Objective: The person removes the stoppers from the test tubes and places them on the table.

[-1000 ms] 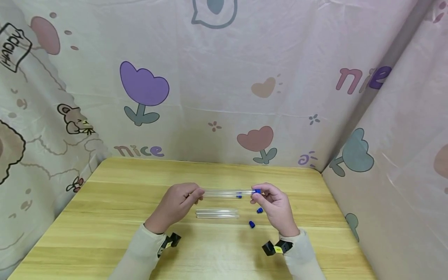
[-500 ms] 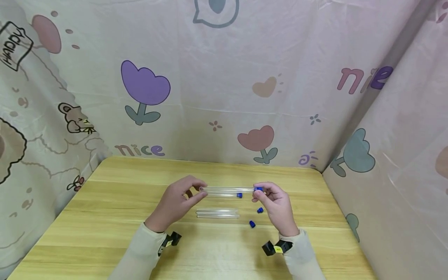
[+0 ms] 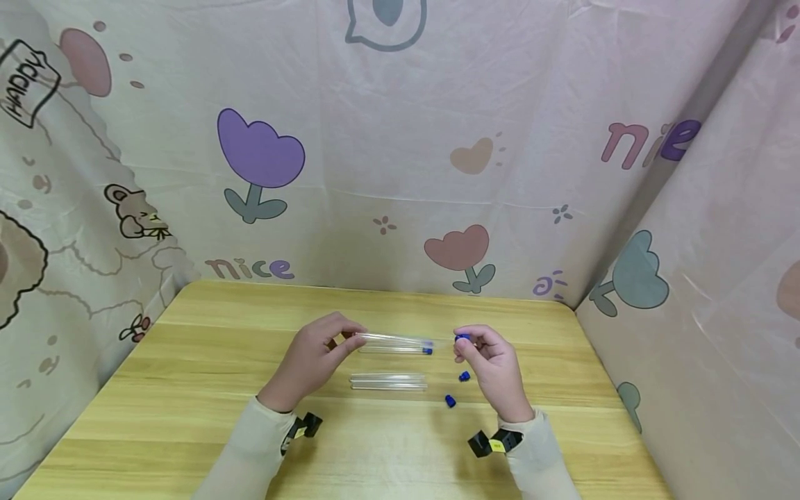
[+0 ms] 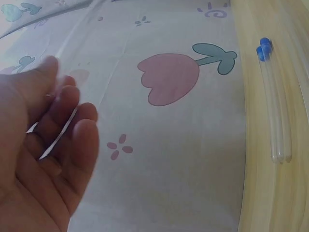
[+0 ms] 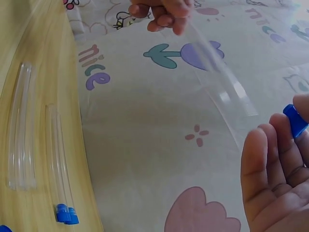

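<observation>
Btwn R fingers [image 5: 283, 140], blue cap [image 5: 295, 122]

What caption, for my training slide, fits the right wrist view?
Right hand holds a blue cap, left hand a clear tube, cap and tube apart; two capped tubes lie on the table.

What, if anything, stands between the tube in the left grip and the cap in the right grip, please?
Nothing visible does: in the right wrist view, only an open gap separates the free end of the tube from the cap. The two capped tubes lie on the table, out of that gap.
</observation>
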Available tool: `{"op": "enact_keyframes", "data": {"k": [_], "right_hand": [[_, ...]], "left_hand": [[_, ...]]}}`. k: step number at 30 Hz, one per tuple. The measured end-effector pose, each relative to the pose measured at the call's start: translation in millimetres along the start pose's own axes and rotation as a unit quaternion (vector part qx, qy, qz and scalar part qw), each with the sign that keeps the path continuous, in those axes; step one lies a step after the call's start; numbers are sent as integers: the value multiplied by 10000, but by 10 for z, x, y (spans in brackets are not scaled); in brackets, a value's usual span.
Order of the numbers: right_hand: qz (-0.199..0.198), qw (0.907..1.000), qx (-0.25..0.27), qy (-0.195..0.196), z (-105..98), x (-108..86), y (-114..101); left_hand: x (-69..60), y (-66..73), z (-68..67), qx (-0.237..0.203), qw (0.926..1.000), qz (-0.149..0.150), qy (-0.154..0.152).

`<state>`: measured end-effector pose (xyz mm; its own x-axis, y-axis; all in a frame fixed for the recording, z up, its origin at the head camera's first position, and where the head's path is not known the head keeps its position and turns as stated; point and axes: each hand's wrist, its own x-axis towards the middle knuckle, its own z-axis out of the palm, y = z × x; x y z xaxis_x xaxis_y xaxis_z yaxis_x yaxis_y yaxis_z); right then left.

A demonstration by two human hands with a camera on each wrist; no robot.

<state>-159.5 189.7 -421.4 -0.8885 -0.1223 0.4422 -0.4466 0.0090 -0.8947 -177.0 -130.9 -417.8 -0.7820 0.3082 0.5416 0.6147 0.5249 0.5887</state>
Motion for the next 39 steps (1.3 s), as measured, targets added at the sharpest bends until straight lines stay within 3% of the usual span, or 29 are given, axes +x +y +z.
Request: {"op": "enact_keyframes", "data": {"k": [10,23,35,39], "right_hand": [[50,9998,-167,40,12,-1,12],[19,9991,-433,-29,4,-9,2],[-101,9989,-454,-97,16,-13,26],[-72,9990,-435,-75,24,-9,29]], "left_hand": [[-5,-90,47,1128,9925,-165,-437],[-34,-284,121,1511,9859,-458,-554],[-44,-485,189,1948,9715,-779,-1102],[-70,-550,209,1873,9689,-939,-1316]]}}
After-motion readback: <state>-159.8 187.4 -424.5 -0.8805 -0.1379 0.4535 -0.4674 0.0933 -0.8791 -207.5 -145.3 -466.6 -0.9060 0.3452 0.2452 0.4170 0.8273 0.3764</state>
